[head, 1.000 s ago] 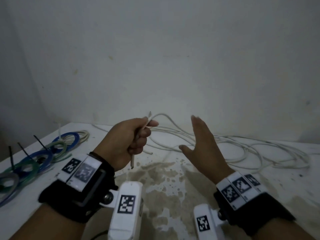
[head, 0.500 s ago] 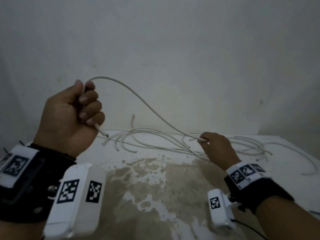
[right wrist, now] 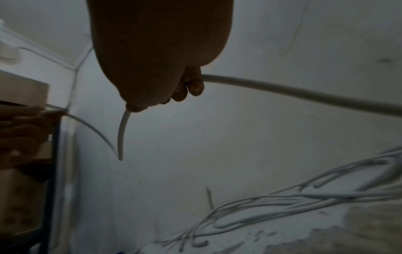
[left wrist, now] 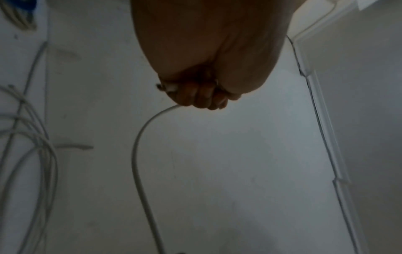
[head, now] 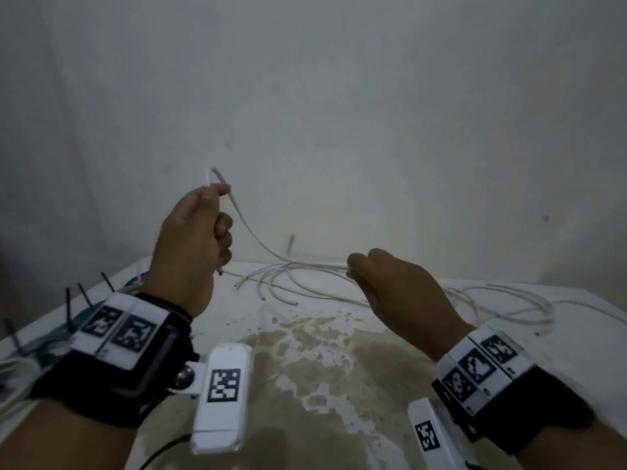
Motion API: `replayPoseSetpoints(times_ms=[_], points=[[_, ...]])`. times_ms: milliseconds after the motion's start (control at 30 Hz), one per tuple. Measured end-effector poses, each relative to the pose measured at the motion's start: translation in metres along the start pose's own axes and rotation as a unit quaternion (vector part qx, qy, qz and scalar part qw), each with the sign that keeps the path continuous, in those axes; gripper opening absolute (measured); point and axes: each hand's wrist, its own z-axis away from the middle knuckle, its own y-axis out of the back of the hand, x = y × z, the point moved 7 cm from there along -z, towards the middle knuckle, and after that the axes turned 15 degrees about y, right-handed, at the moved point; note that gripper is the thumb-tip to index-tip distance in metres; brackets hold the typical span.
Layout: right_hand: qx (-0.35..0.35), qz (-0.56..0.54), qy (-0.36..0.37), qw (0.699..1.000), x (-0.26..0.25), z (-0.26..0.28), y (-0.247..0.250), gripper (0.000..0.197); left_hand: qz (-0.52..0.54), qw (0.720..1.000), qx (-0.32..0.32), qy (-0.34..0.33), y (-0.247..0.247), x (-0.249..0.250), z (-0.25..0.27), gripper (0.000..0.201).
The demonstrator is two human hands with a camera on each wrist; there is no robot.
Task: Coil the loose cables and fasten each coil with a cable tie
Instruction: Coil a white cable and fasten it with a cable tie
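Above the table (head: 339, 368), both hands, left (head: 190, 245) and right (head: 403, 293), seemingly grip one white cable (head: 258, 242).

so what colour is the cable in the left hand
White cable; clearest in the head view.

The bench (head: 339, 385) is white, with a wide brownish stain (head: 325, 364) spread over its near middle, flaking to pale patches and speckles at the edges. Behind it rises a plain pale wall (head: 339, 113), scuffed with a few small dark marks. A thin white conduit (left wrist: 322, 120) runs along the wall. Cardboard boxes (right wrist: 21, 197) sit stacked at the left of the right-wrist view.
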Motion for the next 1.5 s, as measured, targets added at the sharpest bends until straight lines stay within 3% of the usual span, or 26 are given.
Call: replayPoseSetpoints(times_ms=[233, 367, 467, 567, 733, 967, 1233, 1367, 1500], points=[[0.006, 0.007, 0.130, 0.992, -0.064, -0.043, 0.005, 0.023, -0.123, 0.992, 0.017, 0.032, 0.036, -0.021, -0.011, 0.025], [0.030, -0.024, 0.159, 0.986, -0.077, -0.061, 0.010, 0.020, -0.195, 0.980, 0.015, 0.041, 0.050, -0.030, -0.011, 0.024], [0.056, -0.048, 0.167, 0.983, -0.079, -0.073, 0.017, 0.023, -0.313, 0.950, 0.001, 0.013, 0.051, -0.031, -0.007, 0.024], [0.079, -0.046, 0.161, 0.983, -0.076, -0.084, 0.022, 0.025, -0.350, 0.936, -0.033, 0.024, 0.053, -0.036, -0.003, 0.026], [0.132, -0.050, 0.100, 0.985, -0.047, -0.094, 0.025, 0.033, -0.277, 0.946, -0.116, 0.124, 0.057, -0.052, 0.005, 0.030], [0.176, -0.111, 0.001, 0.978, -0.012, -0.089, 0.008, 0.030, -0.136, 0.961, -0.166, 0.175, 0.040, -0.050, 0.018, 0.029], [0.125, -0.189, -0.077, 0.971, 0.001, -0.084, -0.020, 0.025, 0.005, 0.930, -0.262, 0.257, 0.014, -0.046, 0.035, 0.029], [0.133, -0.232, -0.101, 0.958, -0.008, -0.079, -0.033, 0.033, 0.068, 0.932, -0.251, 0.254, 0.009, -0.039, 0.035, 0.033], [0.151, -0.269, -0.151, 0.939, -0.019, -0.061, -0.048, 0.034, 0.108, 0.960, -0.177, 0.190, 0.018, -0.018, 0.025, 0.035]])
